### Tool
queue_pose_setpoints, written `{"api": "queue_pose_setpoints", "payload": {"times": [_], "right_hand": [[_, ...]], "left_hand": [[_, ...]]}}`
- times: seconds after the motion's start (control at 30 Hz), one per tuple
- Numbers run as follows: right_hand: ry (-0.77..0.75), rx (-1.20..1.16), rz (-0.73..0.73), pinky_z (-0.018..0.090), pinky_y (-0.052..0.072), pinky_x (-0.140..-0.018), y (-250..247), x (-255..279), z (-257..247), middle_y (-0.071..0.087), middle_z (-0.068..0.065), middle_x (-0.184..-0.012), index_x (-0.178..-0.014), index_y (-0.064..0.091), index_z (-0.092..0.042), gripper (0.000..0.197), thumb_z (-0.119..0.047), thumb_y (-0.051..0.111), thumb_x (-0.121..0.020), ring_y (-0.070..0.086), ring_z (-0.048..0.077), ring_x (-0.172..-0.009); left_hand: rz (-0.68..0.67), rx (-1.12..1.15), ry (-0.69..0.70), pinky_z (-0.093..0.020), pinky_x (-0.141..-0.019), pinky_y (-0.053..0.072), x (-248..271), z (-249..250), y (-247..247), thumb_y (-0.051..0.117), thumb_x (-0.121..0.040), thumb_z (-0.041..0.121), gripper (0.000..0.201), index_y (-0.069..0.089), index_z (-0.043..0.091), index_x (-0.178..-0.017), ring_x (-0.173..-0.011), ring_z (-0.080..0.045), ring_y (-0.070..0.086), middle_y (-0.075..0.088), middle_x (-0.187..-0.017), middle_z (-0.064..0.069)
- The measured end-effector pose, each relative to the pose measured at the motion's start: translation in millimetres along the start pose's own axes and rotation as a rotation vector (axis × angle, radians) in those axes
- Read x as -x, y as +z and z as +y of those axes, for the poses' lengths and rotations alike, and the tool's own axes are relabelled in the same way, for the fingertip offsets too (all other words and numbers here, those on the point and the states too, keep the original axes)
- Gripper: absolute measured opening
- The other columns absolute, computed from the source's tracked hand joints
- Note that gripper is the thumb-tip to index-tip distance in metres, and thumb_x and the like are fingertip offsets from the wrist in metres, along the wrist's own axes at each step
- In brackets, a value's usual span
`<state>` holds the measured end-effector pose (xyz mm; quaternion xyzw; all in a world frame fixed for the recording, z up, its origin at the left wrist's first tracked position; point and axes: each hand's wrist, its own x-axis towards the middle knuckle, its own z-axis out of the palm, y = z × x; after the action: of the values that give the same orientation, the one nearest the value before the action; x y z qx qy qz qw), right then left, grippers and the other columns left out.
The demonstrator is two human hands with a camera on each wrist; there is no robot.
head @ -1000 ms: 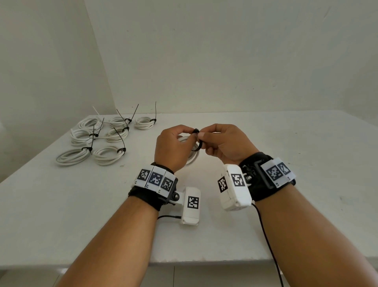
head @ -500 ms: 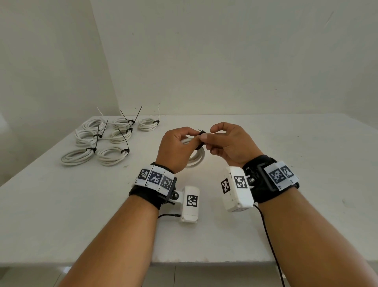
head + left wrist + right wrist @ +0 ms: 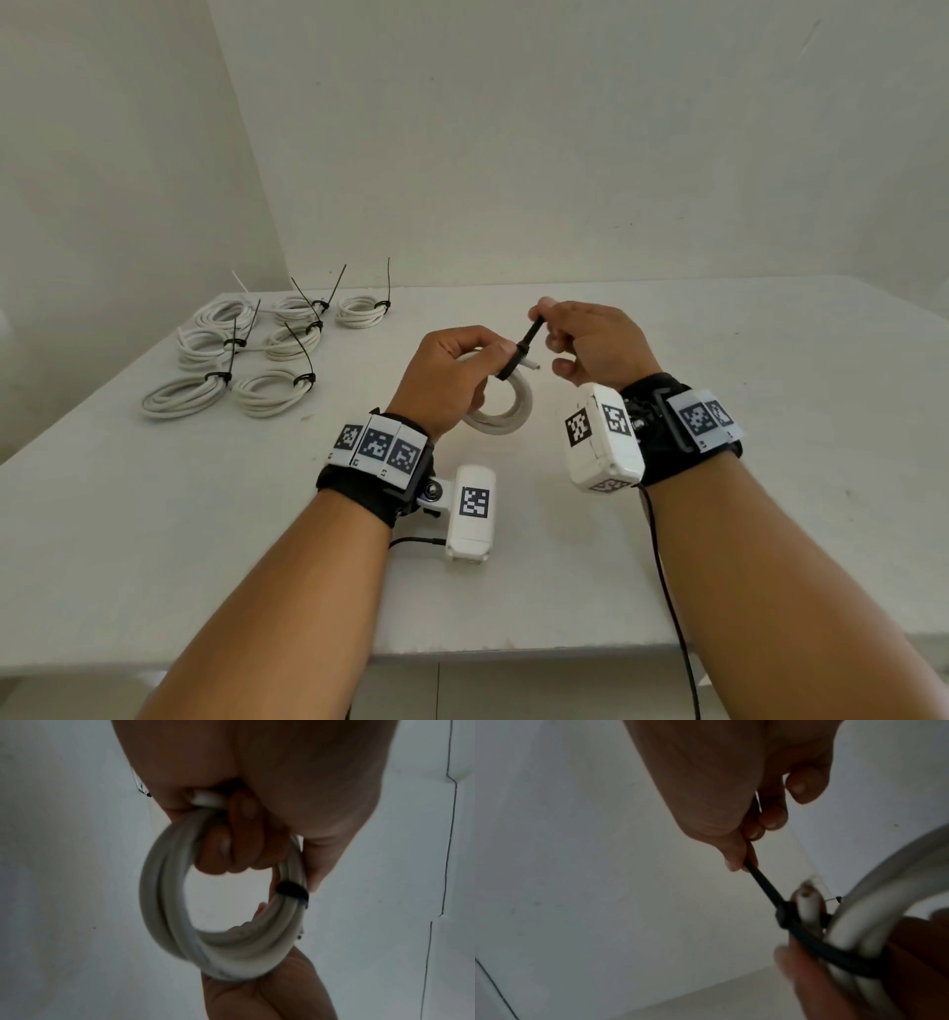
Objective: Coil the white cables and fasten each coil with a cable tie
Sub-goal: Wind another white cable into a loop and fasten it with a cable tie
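White cable coil (image 3: 500, 411): several loops, held in the air above the table (image 3: 770, 411), between the two hands and close to the person. One cut cable end (image 3: 531, 365) juts from the bundle just beside the tie's head.

Black cable tie (image 3: 524, 349): looped around the coil's strands, its tail running up and away to the right.

Left hand (image 3: 447, 380): fingers curled through and around the coil, thumb on top next to the tie; a firm grasp on the bundle.

Right hand (image 3: 590, 344): thumb and forefinger pinching the tie's tail, remaining fingers loosely bent and touching nothing.

Seven finished coils (image 3: 267, 344): white, each banded with a dark tie whose tail sticks up, lying grouped at the table's far left, well apart from the hands.
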<state>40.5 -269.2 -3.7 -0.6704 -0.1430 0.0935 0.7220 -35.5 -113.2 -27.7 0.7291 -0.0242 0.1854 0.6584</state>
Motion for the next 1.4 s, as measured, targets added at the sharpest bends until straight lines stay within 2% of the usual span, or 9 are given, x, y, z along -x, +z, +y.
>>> {"api": "queue_pose_setpoints", "payload": {"times": [0.07, 0.17, 0.37, 0.57, 0.77, 1.03, 1.2, 1.3, 1.4], "right_hand": [[0.006, -0.018, 0.051, 0.023, 0.037, -0.050, -4.2, -1.5, 0.2, 0.046, -0.002, -0.063, -0.088, 0.075, -0.010, 0.023, -0.029, 0.064, -0.096, 0.045, 0.011, -0.061], [-0.002, -0.076, 0.092, 0.026, 0.042, -0.055, 1.4, -0.8, 4.4, 0.050, -0.004, -0.060, -0.086, 0.076, -0.012, 0.023, -0.031, 0.066, -0.094, 0.048, 0.013, -0.065], [0.057, -0.115, -0.117, 0.031, 0.048, -0.066, 4.3, -0.3, 6.1, 0.065, 0.003, -0.087, -0.109, 0.073, -0.010, 0.033, -0.037, 0.070, -0.089, 0.061, 0.019, -0.079], [0.071, 0.013, -0.163, 0.033, 0.048, -0.072, -1.1, 4.3, 5.2, 0.073, -0.001, -0.090, -0.094, 0.074, -0.013, 0.022, -0.033, 0.065, -0.094, 0.068, 0.014, -0.077], [0.111, -0.202, -0.048, 0.042, 0.056, -0.083, 5.1, 9.0, 4.0, 0.074, 0.009, -0.085, -0.090, 0.075, -0.005, 0.020, -0.023, 0.067, -0.093, 0.070, 0.023, -0.080], [0.122, -0.031, -0.093, 0.020, 0.049, -0.050, 7.1, 10.2, 3.1, 0.068, 0.003, -0.071, -0.096, 0.073, -0.002, 0.032, -0.032, 0.063, -0.096, 0.061, 0.013, -0.057], [0.150, -0.021, -0.052, 0.025, 0.046, -0.057, 12.9, 7.5, 5.4, 0.066, 0.000, -0.065, -0.089, 0.070, -0.004, 0.025, -0.026, 0.062, -0.096, 0.059, 0.012, -0.056], [0.209, -0.125, -0.111, 0.022, 0.051, -0.051, 13.5, 8.3, 3.5, 0.069, 0.005, -0.073, -0.091, 0.070, -0.003, 0.027, -0.028, 0.061, -0.098, 0.064, 0.014, -0.056], [0.240, 0.012, -0.060, 0.032, 0.055, -0.071, 6.5, -8.1, 3.3, 0.076, 0.001, -0.096, -0.100, 0.073, -0.010, 0.038, -0.042, 0.055, -0.098, 0.070, 0.018, -0.089]], "left_hand": [[-0.062, 0.116, -0.028, -0.025, -0.046, 0.021, 0.9, 1.2, 1.7, 0.056, -0.096, 0.017, 0.028, 0.068, -0.009, -0.097, -0.042, -0.012, 0.020, 0.027, -0.049, 0.004], [-0.153, 0.126, -0.020, -0.022, -0.044, 0.029, 3.3, 3.6, 2.9, 0.067, -0.082, 0.019, 0.028, 0.066, -0.005, -0.096, -0.041, -0.011, 0.027, 0.037, -0.050, 0.004], [-0.100, 0.246, -0.107, -0.020, -0.041, 0.028, 3.4, 2.4, -0.8, 0.064, -0.091, 0.005, 0.013, 0.068, -0.003, -0.101, -0.037, -0.009, 0.024, 0.033, -0.052, 0.001], [-0.191, 0.146, -0.129, -0.022, -0.044, 0.026, 8.5, 2.2, 4.4, 0.063, -0.093, 0.009, 0.021, 0.063, -0.011, -0.101, -0.039, -0.010, 0.025, 0.035, -0.046, 0.006], [-0.292, 0.021, 0.030, -0.024, -0.046, 0.038, 12.1, 6.3, 5.5, 0.081, -0.072, 0.019, 0.019, 0.066, 0.014, -0.083, -0.047, -0.012, 0.044, 0.061, -0.064, 0.004], [-0.210, 0.097, -0.077, -0.023, -0.045, 0.033, 8.8, 0.9, 6.5, 0.069, -0.087, 0.008, 0.012, 0.069, 0.005, -0.099, -0.039, -0.011, 0.033, 0.047, -0.052, 0.004], [-0.231, -0.025, -0.002, -0.023, -0.046, 0.036, 6.0, -1.6, -1.0, 0.077, -0.074, 0.030, 0.034, 0.068, 0.003, -0.093, -0.042, -0.018, 0.040, 0.051, -0.060, -0.009], [-0.216, 0.022, -0.013, -0.023, -0.047, 0.035, 7.3, 0.0, 0.0, 0.075, -0.076, 0.025, 0.028, 0.068, 0.004, -0.093, -0.041, -0.015, 0.037, 0.049, -0.053, 0.001], [-0.051, 0.055, -0.020, -0.024, -0.048, 0.034, 5.2, 2.3, -4.3, 0.071, -0.086, 0.011, 0.011, 0.070, 0.007, -0.096, -0.041, -0.012, 0.037, 0.052, -0.055, 0.005]]}}
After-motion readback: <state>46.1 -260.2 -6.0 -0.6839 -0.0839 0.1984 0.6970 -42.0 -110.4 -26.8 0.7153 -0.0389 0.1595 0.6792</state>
